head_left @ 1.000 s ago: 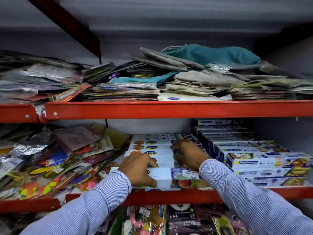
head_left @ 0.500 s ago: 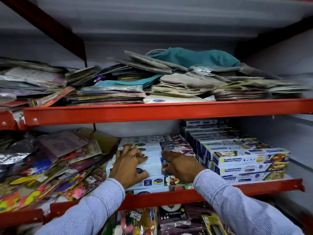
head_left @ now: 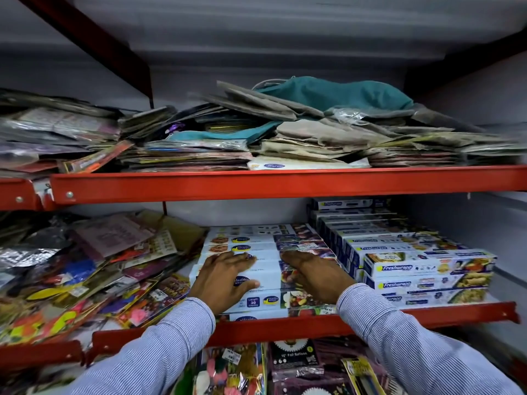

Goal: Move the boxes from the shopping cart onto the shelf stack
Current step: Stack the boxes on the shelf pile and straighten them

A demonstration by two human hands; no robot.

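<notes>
White boxes (head_left: 256,253) under both hands

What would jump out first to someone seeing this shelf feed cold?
Both hands, left hand and right hand, lie flat on the white cling film boxes stacked mid-shelf. Just right of them sits a taller stack of Freshwrapp boxes. On the red shelf above, a teal cloth bag tops a messy heap of flat packets.

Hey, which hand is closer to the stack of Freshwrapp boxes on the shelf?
Right. The right hand lies flat on the white boxes, just beside the Freshwrapp stack at its right. The left hand rests farther left on the same white boxes.
</notes>
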